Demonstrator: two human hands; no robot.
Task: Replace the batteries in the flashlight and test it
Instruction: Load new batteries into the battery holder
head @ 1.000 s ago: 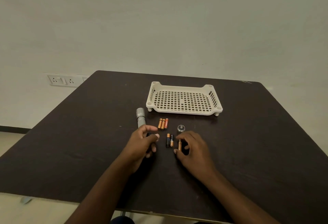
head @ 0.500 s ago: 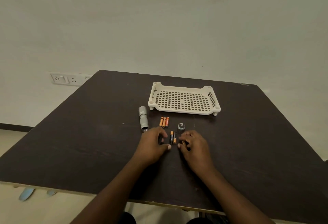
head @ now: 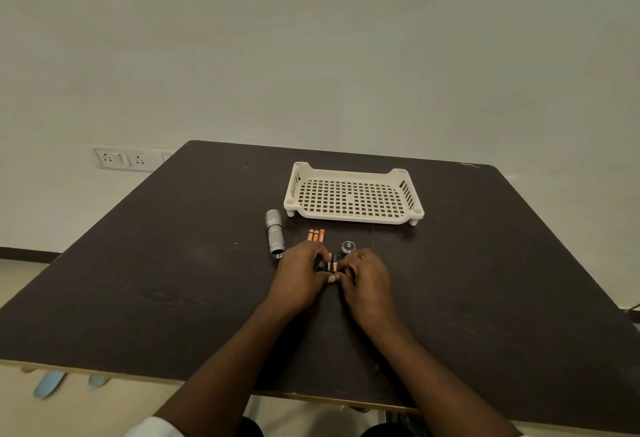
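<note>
- Left hand (head: 298, 275): grip curled nearly closed, thumb and fingertips pinched in toward the two batteries (head: 331, 262) lying just right of it. Looks like contact with the black-and-copper one; can't tell if it's actually gripped or only touched.
- Right hand (head: 366, 281): grip also curled tight, fingertips meeting the left thumb at the near end of the same two batteries. Something dark sits under the fingers; can't tell what it is or whether it's held.
- Both hands rest on the bench (head: 145, 281), just nearer the camera than the tray (head: 349, 217).
- Flashlight (head: 274, 233): grey metal body lying on its side on the bench, just left of the tray's near-left corner, open end pointing toward the camera. Apart from both hands.
- Cap (head: 348, 247): small round silver piece with a dark centre, on the bench between the tray and the right hand, just beyond the knuckles.
- Three orange batteries (head: 316, 235): side by side, touching each other, between the flashlight and the cap, just beyond the left hand.
- Tray: white, perforated, on short feet.
</note>
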